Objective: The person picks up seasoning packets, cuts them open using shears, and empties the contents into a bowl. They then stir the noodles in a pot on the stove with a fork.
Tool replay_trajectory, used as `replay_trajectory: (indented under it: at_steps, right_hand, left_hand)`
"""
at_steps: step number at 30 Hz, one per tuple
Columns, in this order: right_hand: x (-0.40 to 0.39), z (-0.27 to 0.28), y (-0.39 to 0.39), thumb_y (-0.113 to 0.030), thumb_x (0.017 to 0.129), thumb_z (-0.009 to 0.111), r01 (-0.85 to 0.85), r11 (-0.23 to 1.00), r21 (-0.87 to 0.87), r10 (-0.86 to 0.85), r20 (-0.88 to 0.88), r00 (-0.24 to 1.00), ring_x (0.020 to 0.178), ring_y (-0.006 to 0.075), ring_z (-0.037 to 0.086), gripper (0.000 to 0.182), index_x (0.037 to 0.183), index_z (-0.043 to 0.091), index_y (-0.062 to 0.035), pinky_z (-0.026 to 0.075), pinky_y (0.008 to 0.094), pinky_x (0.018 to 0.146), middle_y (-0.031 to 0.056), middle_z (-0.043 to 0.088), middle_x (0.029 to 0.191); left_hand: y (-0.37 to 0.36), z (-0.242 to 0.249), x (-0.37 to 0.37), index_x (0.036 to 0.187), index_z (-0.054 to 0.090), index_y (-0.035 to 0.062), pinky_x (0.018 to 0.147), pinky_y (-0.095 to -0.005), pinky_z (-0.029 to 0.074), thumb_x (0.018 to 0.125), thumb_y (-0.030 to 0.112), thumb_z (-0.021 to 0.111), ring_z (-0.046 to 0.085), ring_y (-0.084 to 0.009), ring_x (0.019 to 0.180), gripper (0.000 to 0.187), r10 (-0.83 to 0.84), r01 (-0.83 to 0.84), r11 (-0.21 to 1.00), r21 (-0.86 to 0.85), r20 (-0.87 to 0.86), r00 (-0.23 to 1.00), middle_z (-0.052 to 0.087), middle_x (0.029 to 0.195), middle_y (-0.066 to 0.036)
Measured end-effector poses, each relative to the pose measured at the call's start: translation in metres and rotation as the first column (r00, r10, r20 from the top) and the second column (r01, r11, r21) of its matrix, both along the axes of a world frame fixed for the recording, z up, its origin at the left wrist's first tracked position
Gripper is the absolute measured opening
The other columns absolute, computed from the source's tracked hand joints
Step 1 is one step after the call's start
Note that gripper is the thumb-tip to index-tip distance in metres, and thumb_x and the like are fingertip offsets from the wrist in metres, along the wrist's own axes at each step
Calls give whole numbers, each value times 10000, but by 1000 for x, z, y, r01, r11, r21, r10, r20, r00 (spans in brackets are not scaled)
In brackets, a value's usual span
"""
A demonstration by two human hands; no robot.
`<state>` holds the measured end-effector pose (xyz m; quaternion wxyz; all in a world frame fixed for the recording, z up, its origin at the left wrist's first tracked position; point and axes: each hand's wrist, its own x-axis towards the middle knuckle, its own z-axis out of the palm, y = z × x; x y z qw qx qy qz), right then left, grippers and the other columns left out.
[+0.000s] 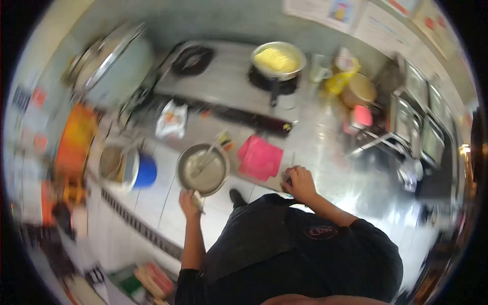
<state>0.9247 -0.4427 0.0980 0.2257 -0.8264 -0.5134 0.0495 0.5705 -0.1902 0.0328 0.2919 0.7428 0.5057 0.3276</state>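
Note:
My left hand is closed at the near rim of a round metal pan, apparently gripping its handle. A small pale piece shows beside the fingers. The pan is tilted slightly over the floor and counter edge, and a fork-like utensil lies inside it. My right hand is curled at the counter's near edge, its fingers bent around something small and dark that I cannot make out. Just left of it lies a folded pink cloth. Motion blur softens the details.
On the stove a frying pan holds yellow food, handle toward me. A white packet lies before the stove. Left stand a large pot and a blue-and-white bucket. Metal containers fill a right-hand rack.

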Motion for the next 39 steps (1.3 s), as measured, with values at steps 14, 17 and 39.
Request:
replay_trajectory:
  at_steps: [14, 17, 39]
  right_hand:
    - [-70, -23, -33, -441, 891, 619, 795, 563, -224, -820, -269, 505, 1118, 320, 588, 421, 1161, 604, -119, 505, 455, 887, 114, 542, 1186]
    - [-81, -17, -46, -393, 893, 616, 835, 488, -256, -861, -297, 412, 1139, 323, 581, 376, 1155, 624, -123, 504, 451, 904, 118, 549, 1178]
    - [-287, -24, -330, -474, 758, 769, 982, 51, 183, -887, -443, 128, 683, 279, 653, 428, 728, 702, -53, 491, 400, 607, 123, 646, 681]
  left_hand:
    - [133, -43, 292, 1060, 678, 4, 705, -399, 507, 917, 242, 570, 626, -281, 755, 298, -893, 935, 320, 150, 376, 245, 674, 816, -134]
    - [133, -47, 321, 1052, 669, 6, 690, -396, 505, 922, 240, 565, 620, -275, 742, 288, -892, 978, 195, 77, 428, 144, 661, 804, -127]
    - [-468, -31, 386, 986, 604, 16, 580, -369, 487, 956, 225, 524, 574, -227, 647, 226, -483, 361, -869, -339, 743, -463, 570, 716, -82]
